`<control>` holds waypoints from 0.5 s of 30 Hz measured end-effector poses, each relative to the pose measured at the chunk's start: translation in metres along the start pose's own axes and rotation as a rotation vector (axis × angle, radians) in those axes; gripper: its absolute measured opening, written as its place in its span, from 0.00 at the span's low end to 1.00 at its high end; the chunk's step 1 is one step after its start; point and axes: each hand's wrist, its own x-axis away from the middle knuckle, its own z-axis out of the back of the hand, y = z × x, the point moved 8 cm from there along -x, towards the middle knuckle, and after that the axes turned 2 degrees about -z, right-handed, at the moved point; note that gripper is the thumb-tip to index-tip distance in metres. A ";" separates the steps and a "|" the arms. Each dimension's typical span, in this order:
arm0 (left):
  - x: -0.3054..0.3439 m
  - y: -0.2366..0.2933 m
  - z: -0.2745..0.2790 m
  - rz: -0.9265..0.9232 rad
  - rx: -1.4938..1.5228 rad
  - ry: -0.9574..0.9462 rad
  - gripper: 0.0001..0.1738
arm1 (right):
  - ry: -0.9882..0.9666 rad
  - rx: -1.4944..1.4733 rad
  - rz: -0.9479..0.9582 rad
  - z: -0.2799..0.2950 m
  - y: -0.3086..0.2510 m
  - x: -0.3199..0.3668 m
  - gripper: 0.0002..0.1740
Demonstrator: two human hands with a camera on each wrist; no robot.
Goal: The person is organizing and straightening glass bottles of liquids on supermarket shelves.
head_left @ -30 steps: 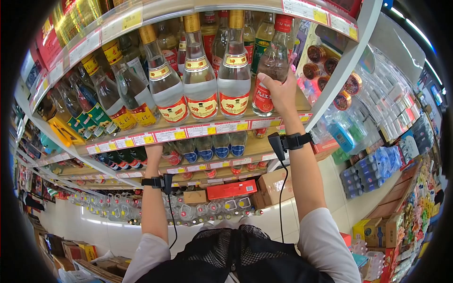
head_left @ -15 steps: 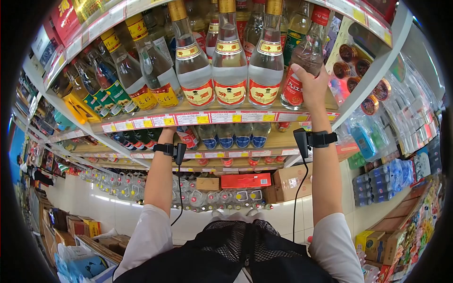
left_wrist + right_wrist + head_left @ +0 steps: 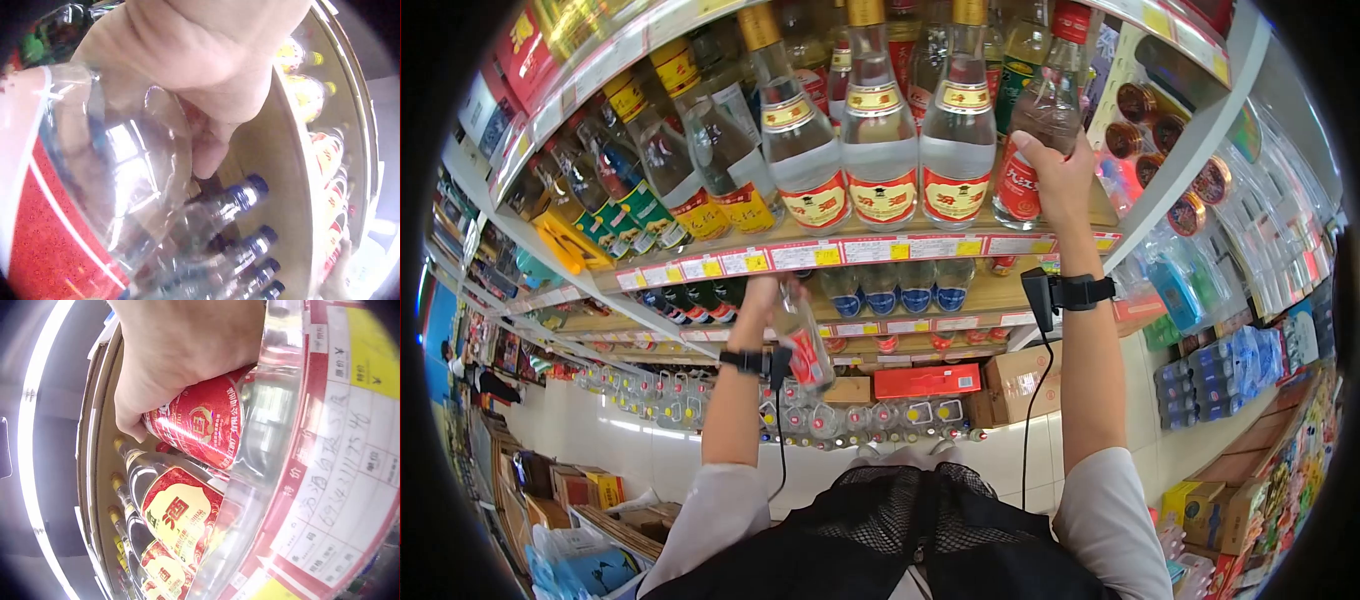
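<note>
On the upper shelf, my right hand (image 3: 1062, 180) grips a clear glass liquor bottle (image 3: 1018, 188) with a red cap and red label, thumb across its front. The right wrist view shows fingers wrapped round its red label (image 3: 206, 422). Lower down, my left hand (image 3: 762, 296) holds another clear bottle (image 3: 804, 345) with a red and white label by its upper part. This bottle tilts out in front of the lower shelf, its base toward the floor. Close up in the left wrist view, its clear shoulder (image 3: 137, 156) lies below my palm (image 3: 194, 56).
Bottles with gold caps (image 3: 880, 165) stand in a row left of my right hand. Blue-labelled bottles (image 3: 880, 290) line the lower shelf beside my left hand. A price-tag strip (image 3: 860, 252) edges the upper shelf. Jugs (image 3: 825, 420) and a red box (image 3: 926, 381) sit below.
My left hand has come out from under the upper shelf, drawing the red-labelled bottle forward off the lower shelf. My right hand keeps its grip. The head view has shifted since a second ago.
</note>
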 end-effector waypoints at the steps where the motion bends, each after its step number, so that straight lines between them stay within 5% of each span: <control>1: 0.014 -0.009 0.001 -0.030 -0.223 -0.015 0.12 | -0.010 -0.027 -0.018 0.000 0.006 0.000 0.22; 4: 0.099 -0.013 -0.073 -0.188 -0.355 -0.249 0.10 | 0.014 -0.047 -0.025 0.000 0.006 0.000 0.24; 5: 0.126 -0.010 -0.101 -0.131 -0.266 -0.317 0.03 | -0.005 -0.085 -0.049 -0.001 0.005 0.000 0.27; 9: 0.192 0.025 -0.185 -0.098 -0.138 -0.546 0.06 | -0.040 -0.028 -0.071 -0.001 -0.001 0.002 0.27; 15: 0.246 0.114 -0.313 -0.427 -0.127 -0.855 0.07 | -0.098 -0.077 -0.082 0.006 0.002 0.001 0.31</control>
